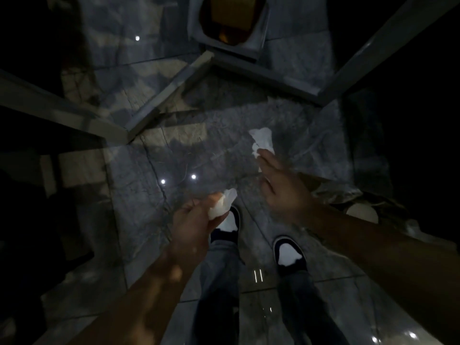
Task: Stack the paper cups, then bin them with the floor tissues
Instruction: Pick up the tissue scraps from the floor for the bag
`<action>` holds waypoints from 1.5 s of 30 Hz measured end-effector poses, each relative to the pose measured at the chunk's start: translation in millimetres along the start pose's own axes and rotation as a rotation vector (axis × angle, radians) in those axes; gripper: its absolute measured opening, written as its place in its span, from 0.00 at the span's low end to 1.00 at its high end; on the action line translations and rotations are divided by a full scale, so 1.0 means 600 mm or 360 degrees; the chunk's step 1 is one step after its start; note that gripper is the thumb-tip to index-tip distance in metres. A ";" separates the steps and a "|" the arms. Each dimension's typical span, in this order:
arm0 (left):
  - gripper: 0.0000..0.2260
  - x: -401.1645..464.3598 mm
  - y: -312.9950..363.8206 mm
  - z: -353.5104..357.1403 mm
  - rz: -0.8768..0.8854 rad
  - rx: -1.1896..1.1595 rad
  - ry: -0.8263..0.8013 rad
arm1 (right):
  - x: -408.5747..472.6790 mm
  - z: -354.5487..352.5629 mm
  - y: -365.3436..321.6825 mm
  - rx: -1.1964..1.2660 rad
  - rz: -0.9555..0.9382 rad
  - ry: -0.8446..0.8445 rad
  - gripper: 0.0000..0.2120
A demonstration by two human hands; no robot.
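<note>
The scene is dim. My left hand (196,216) is closed around a crumpled white tissue (222,204), held above the shiny grey floor near my left shoe. My right hand (278,188) reaches forward with its fingertips on a second crumpled white tissue (262,141) that lies on the floor; whether the fingers pinch it I cannot tell. No paper cups are visible. At the top centre stands a bin (230,18) with an orange-brown inside and a grey rim.
Grey beams or furniture legs (159,103) cross the floor ahead and to the left; another (388,43) slants at the upper right. My two dark shoes (290,255) stand below the hands. A pale round object (361,211) sits beside my right forearm.
</note>
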State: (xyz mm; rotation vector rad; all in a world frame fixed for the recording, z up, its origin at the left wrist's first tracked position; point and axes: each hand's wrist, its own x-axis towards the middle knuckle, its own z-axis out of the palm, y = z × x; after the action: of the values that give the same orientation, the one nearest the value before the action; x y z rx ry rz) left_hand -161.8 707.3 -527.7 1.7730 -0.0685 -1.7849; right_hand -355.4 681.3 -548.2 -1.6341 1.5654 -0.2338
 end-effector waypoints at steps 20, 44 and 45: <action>0.09 -0.086 0.037 0.013 -0.0237 0.0281 -0.0215 | -0.189 -0.038 -0.071 0.0598 0.0256 0.0610 0.16; 0.07 -0.078 -0.257 0.354 -0.0119 0.1202 -0.0311 | -0.329 -0.125 0.229 0.0635 0.1178 0.0661 0.13; 0.06 -0.073 -0.271 0.361 -0.0081 0.1256 -0.0302 | -0.328 -0.124 0.238 0.0647 0.1190 0.0625 0.14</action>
State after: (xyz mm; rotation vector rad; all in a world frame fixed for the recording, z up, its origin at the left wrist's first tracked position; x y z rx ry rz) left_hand -426.8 777.0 -539.6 2.1035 -0.9216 -2.1262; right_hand -548.1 843.7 -517.1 -0.6443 2.1411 -0.4458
